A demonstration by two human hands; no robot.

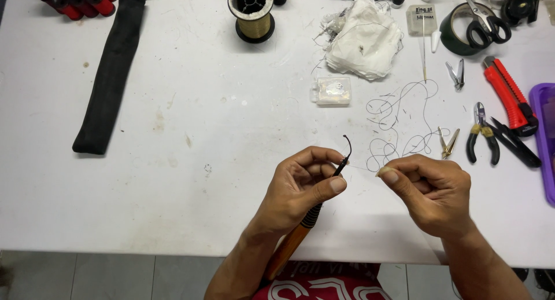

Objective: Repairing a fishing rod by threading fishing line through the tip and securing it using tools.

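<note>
we judge the wrapping barely begun: our left hand [300,187] pinches the thin black rod tip [342,164] with its bare metal guide, orange shaft trailing below; our right hand [430,190], right of the tip, pinches fine thread [399,118] whose loose coils lie just beyond it.

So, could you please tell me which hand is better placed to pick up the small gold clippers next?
Right hand, probably: the gold clippers lie just beyond it, while the left hand grips the rod tip.

A small clear plastic box [333,91] lies mid-counter, and another clear box with a white label [421,19] sits near the far edge.
</note>
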